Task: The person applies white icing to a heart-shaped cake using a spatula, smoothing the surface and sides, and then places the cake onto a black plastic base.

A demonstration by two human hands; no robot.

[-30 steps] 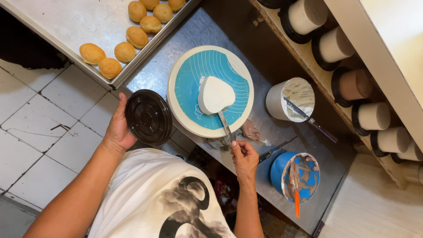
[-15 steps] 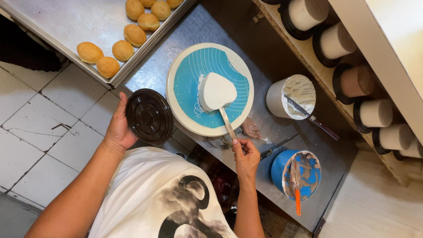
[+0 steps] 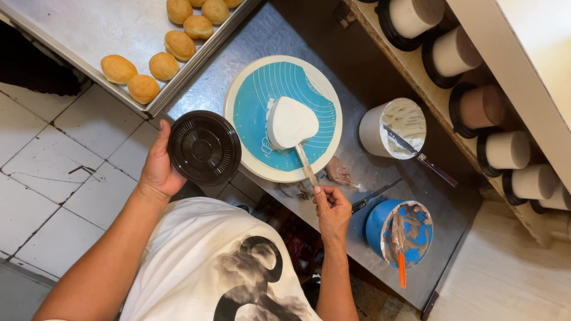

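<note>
A: Quick pass. Your left hand (image 3: 157,169) is gripping what?

B: Fingers curled around the edge of a black round lid (image 3: 204,147), held flat, off the near-left edge of the steel counter (image 3: 262,35), just beside the turntable (image 3: 244,104).

A: Right hand (image 3: 333,209)?

B: Your fingers pinch the handle end of a spatula (image 3: 306,164). Its blade runs up under a white heart-shaped cake (image 3: 290,122), which sits on the blue mat (image 3: 253,116) on the turntable, roughly centre.

A: Cake touching the lid?

B: No, apart. Lid is left of it, overlapping the turntable rim from this view; can't tell if they touch.

A: Rest?

B: White tub of cream (image 3: 395,125) right of the turntable with a knife (image 3: 416,156) leaning in it. Blue bowl (image 3: 399,233) smeared with blue icing near your right hand, orange-handled scraper (image 3: 399,252) in it. Tray (image 3: 71,30) top left holds 7 visible buns (image 3: 119,68). Shelf (image 3: 535,208) on the right has round cakes on dark boards, on edge.
</note>
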